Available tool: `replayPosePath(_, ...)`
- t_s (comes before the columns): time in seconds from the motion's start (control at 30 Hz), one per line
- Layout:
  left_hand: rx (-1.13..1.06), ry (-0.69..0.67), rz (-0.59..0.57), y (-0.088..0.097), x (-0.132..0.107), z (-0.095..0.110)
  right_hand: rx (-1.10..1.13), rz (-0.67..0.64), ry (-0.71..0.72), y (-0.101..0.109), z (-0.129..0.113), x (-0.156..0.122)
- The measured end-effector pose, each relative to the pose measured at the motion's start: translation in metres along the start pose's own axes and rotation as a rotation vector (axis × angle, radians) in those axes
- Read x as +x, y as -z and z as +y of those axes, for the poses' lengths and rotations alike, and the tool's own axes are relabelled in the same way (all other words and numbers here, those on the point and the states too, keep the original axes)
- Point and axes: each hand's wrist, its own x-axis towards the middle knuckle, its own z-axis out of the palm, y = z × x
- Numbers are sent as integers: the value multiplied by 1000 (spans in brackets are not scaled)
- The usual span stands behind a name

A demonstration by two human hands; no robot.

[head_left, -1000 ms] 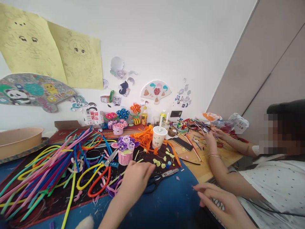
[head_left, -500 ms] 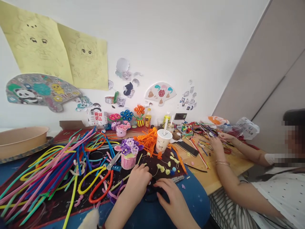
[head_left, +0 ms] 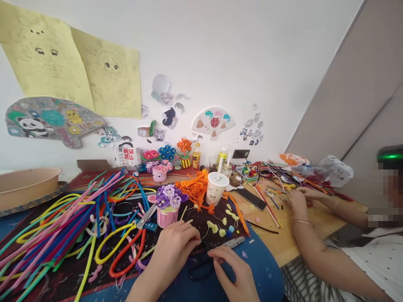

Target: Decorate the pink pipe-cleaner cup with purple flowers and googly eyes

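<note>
My left hand (head_left: 174, 251) rests on the dark mat (head_left: 201, 216) with its fingers curled and the tips pinched together. My right hand (head_left: 233, 272) is just right of it, fingertips pinched close to the left hand's tips. What the fingers hold is too small to make out. Black-handled scissors (head_left: 200, 270) lie right under both hands, the blades (head_left: 235, 242) pointing right. A pink pot of purple pipe-cleaner flowers (head_left: 166, 205) stands just beyond my left hand. Small yellow pompom stems (head_left: 217, 228) lie beyond my right hand.
A big pile of coloured pipe cleaners (head_left: 63, 222) covers the left. Orange pipe cleaners (head_left: 195, 186) and a white paper cup (head_left: 217, 188) stand behind the pot. A second pair of scissors (head_left: 146, 216) lies left of the pot. A co-worker's hands (head_left: 297, 201) work on the wooden table (head_left: 283, 243) at right.
My right hand came in from the far right and now meets my left hand over the black scissors. The view has shifted slightly; the co-worker's hands moved a little right.
</note>
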Motion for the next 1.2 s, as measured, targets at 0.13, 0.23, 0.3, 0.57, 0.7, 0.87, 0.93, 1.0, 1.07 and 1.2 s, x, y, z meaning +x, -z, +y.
replayPosePath(0.13,-109,-137,203,8,-19,5,476,-45,-226,-15,-25,12)
replayPosePath(0.23,-47,-306,424,16,-26,8,648,-61,-185,-22,-44,22)
replayPosePath(0.3,60,-359,484,23,-30,8,687,-59,-183,-24,-53,27)
replayPosePath(0.57,220,-382,450,25,-42,-6,677,12,-173,-30,-66,35)
replayPosePath(0.7,-85,-107,461,18,-38,-6,662,27,-219,-37,-63,40)
replayPosePath(0.87,-434,190,385,15,-36,-9,696,1,-270,-49,-54,47)
replayPosePath(0.93,-559,277,304,14,-36,-12,719,-9,-278,-55,-50,48)
replayPosePath(1.0,-642,363,247,13,-36,-14,721,-9,-282,-60,-47,49)
replayPosePath(1.07,-684,455,209,11,-37,-16,706,-6,-279,-64,-44,48)
replayPosePath(1.2,-666,623,141,11,-37,-21,610,8,-242,-68,-38,50)
